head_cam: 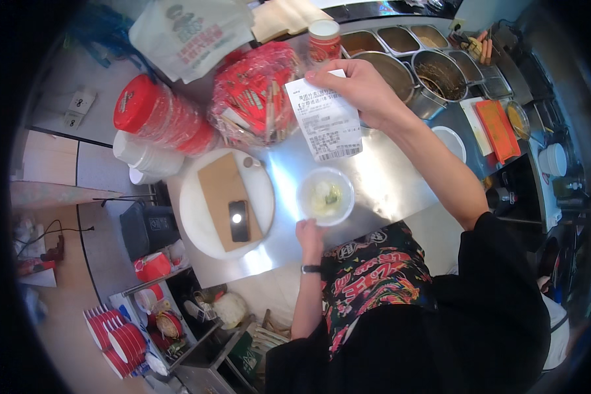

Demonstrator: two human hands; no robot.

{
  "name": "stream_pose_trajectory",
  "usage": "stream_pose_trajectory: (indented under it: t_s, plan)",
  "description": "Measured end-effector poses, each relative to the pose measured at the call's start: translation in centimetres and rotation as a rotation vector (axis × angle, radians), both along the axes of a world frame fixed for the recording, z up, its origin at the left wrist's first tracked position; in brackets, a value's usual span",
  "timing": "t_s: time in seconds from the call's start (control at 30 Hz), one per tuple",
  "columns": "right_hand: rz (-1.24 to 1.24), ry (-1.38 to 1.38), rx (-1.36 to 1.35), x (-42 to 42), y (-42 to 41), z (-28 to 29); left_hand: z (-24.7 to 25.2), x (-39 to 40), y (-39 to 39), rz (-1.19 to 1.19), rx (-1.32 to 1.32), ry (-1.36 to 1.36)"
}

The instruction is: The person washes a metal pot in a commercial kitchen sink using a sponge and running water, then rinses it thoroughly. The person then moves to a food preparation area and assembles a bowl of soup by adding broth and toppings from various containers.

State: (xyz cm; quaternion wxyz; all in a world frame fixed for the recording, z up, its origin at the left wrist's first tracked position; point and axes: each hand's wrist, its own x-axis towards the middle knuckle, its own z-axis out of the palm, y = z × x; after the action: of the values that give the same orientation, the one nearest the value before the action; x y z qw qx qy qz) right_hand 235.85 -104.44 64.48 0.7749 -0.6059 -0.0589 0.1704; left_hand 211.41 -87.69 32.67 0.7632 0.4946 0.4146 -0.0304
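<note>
My right hand (362,91) pinches a printed paper receipt (325,120) at its top, thumb over the front, above the steel counter (374,182). The slip bears print and a barcode. Below it is a round translucent plastic bowl (303,197) with pale and green food (331,195) inside. My left hand (310,237), with a dark band on the wrist, grips the near rim of that bowl. To the left, a round white board (192,212) carries a piece of brown cardboard (221,189) with a smartphone (239,229) on it.
Behind the board stand stacked white bowls (147,157) and wrapped red lids (162,118). A plastic bag of red-wrapped chopsticks (256,98) sits beside a red jar (324,42). Metal pots (436,74) and food pans (399,39) line the back right. An orange tray (496,128) lies farther right.
</note>
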Motion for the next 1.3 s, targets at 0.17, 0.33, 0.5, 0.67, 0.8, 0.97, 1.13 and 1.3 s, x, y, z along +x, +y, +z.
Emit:
stream_pose_trajectory:
  t_s: [0.17,0.33,0.5,0.67,0.8,0.97,1.13,1.3]
  plan:
    - [0.017,-0.062,-0.089,2.0,8.7,1.3,-1.2,-4.5,8.4,0.015,-0.002,-0.003]
    - [-0.014,-0.304,-0.154,8.5,16.8,2.5,1.6,-5.4,12.5,-0.022,-0.048,-0.017]
    - [-0.116,-0.379,-0.121,20.7,24.5,3.8,4.6,-6.2,14.7,-0.02,-0.104,0.006]
    - [-0.325,-0.379,-0.574,28.9,28.0,4.3,7.6,-6.2,15.7,-0.027,-0.125,-0.005]
    - [-0.315,-0.307,-0.867,29.9,29.2,5.9,8.7,-6.1,16.4,-0.03,-0.164,0.012]
    - [0.086,0.04,-0.463,26.9,25.8,6.7,12.6,-3.5,16.6,-0.126,-0.167,0.01]
    - [0.105,-0.021,-0.402,18.9,23.5,11.5,11.6,-3.3,18.1,-0.088,-0.054,-0.266]
    - [0.072,-0.182,-0.482,13.5,18.5,6.9,15.6,-2.1,16.3,-0.068,-0.107,-0.406]
